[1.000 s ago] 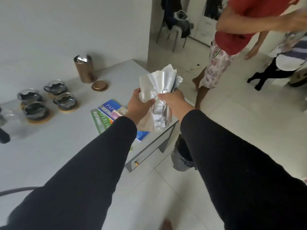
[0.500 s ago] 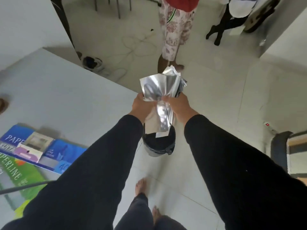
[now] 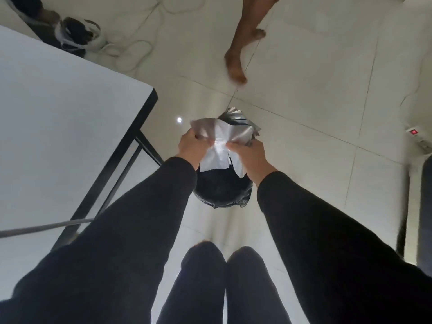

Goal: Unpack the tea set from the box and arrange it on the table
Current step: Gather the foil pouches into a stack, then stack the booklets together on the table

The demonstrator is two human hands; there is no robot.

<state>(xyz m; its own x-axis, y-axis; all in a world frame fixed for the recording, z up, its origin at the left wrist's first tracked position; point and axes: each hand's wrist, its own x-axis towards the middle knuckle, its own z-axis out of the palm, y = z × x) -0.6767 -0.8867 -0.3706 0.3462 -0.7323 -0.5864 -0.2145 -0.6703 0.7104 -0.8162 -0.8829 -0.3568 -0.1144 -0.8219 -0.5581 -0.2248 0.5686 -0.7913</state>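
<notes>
A crumpled bundle of silver foil wrapping (image 3: pixel 224 134) is held over a round bin lined with a black bag (image 3: pixel 222 188) on the floor. My left hand (image 3: pixel 192 146) grips the bundle's left side and my right hand (image 3: pixel 247 153) grips its right side, both with fingers curled into the foil. Loose white and silver flaps hang down between my hands toward the bin's mouth. No piece of the tea set is in view.
The white table (image 3: pixel 58 127) with its black frame fills the left. A person's bare foot (image 3: pixel 235 64) stands on the tiled floor beyond the bin. Cables and a dark object (image 3: pixel 77 33) lie at the top left. A power strip (image 3: pixel 420 139) lies at the right edge.
My view has swung from the table with the cups down to the floor. Both hands have carried the foil bundle off the table's side and now hold it over the bin.
</notes>
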